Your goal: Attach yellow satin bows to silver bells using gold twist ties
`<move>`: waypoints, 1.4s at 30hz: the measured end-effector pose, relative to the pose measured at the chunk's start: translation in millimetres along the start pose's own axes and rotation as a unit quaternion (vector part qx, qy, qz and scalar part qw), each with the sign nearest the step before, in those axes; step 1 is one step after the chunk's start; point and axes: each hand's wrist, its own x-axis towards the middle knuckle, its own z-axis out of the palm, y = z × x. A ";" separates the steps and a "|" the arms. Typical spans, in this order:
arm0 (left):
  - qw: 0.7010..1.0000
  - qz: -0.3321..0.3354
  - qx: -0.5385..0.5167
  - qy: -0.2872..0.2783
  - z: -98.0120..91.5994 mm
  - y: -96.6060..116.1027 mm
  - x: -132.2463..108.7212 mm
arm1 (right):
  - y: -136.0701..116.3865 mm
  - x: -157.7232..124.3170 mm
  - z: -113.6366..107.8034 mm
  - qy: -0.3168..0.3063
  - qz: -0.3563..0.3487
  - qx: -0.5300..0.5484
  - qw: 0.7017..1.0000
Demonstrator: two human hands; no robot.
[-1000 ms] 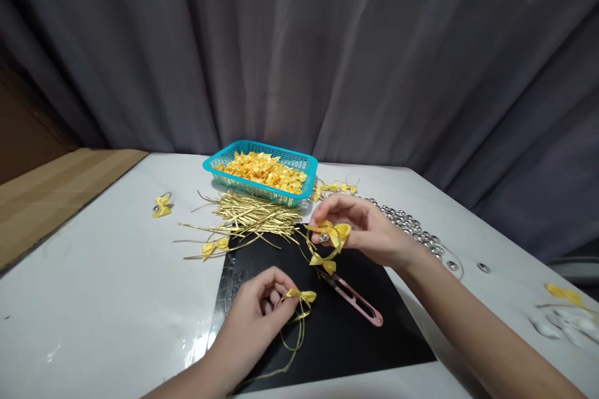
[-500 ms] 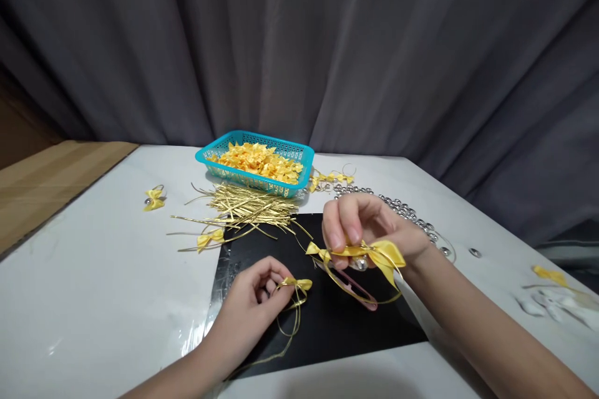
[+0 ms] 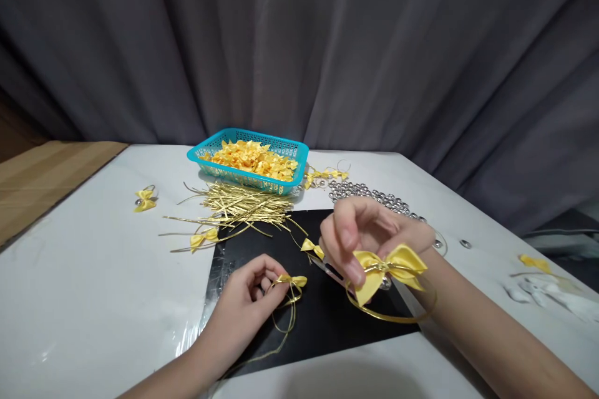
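Over the black mat (image 3: pixel 322 330), my left hand (image 3: pixel 262 293) pinches a small yellow bow (image 3: pixel 297 281) with gold cord trailing down from it. My right hand (image 3: pixel 365 234), raised higher, holds a larger yellow bow (image 3: pixel 393 271) between its fingers. A silver bell (image 3: pixel 385 283) shows beneath that bow's middle, and a loop of gold cord hangs below. Behind my right fingers, partly hidden, a pink-handled tool (image 3: pixel 330 271) lies on the mat. Another yellow bow (image 3: pixel 311 247) is just left of my right fingers.
A blue basket (image 3: pixel 248 176) holds many yellow bows. In front of it lies a pile of gold ties (image 3: pixel 248 204), with a bow (image 3: pixel 204 239) beside it. Silver bells (image 3: pixel 374 195) spread behind my right hand. Another bow (image 3: pixel 145 200) sits at left; a white bundle (image 3: pixel 552 296) at right.
My right hand has turned its bow so that the front and both loops now show, and the bow is further right. My left hand keeps its hold. The whole view has shifted slightly.
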 end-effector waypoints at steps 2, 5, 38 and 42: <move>1.000 0.001 0.000 0.000 -0.1 -0.6 0.0 | -0.3 -0.2 0.5 0.008 0.002 0.004 1.000; 1.000 -0.002 -0.004 -0.001 -0.1 -1.6 0.2 | 3.7 0.6 -2.3 -0.015 -0.012 0.024 1.000; 0.997 -0.016 -0.069 0.014 -2.1 0.1 -1.9 | 24.1 5.7 -106.2 0.436 0.175 -0.386 0.794; 0.993 -0.022 -0.117 -0.008 -5.5 2.7 -3.5 | 37.4 12.5 -118.8 0.502 0.175 -0.436 0.726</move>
